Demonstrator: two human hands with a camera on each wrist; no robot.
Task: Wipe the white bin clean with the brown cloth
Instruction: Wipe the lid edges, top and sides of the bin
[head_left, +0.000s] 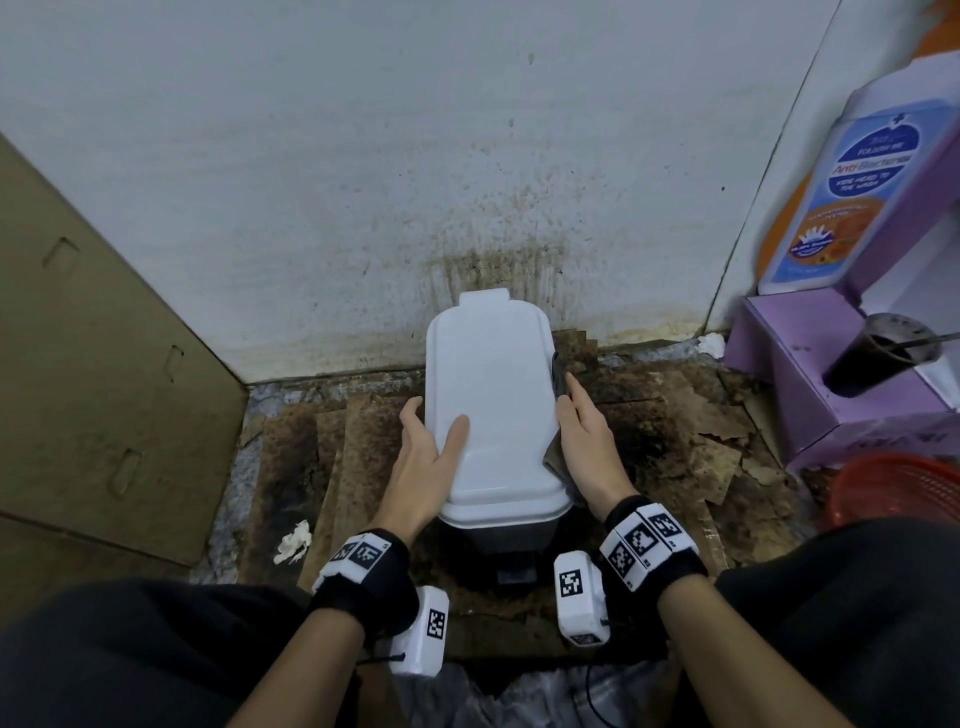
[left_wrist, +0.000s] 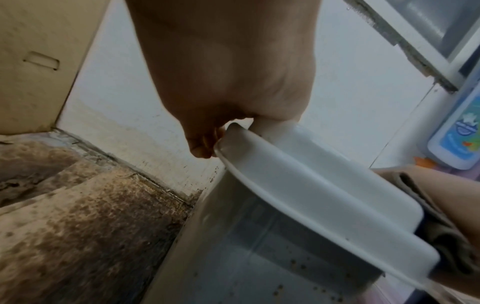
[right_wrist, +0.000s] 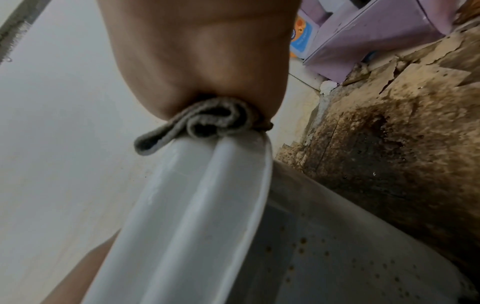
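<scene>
Gripping the lid of the small white plastic pedal bin (head_left: 493, 410) from both sides, the person's left hand (head_left: 423, 462) has its thumb laid flat on the lid top and its fingers curled over the left rim, while the right hand (head_left: 584, 441) presses the folded brown-grey cloth (right_wrist: 207, 121) against the lid's right edge, fingers straight along it and the cloth bunched under the palm. Both wrists carry black straps with white blocks bearing square black-and-white coded markers (head_left: 641, 538). Below the grip, the bin's translucent grey side wall (right_wrist: 337, 257) is dotted with small brown specks; the lid top looks clean and shut. Under the bin lie stained, torn sheets of brown cardboard (head_left: 691, 447), blackened beside the right hand, with a crumpled white tissue (head_left: 293, 543) left of the left wrist. Right of the right hand sit a red mesh basket (head_left: 893, 493), a lilac box (head_left: 810, 374) holding a clear plastic cup of dark drink (head_left: 883, 358), and a carton (head_left: 852, 192) printed "Anti-Bacterial"; its smaller lines are too blurred to read reliably. Left stands a flat brown cardboard panel (head_left: 93, 364). Beyond the bin rises a white wall (head_left: 363, 156) streaked with brown splashes.
</scene>
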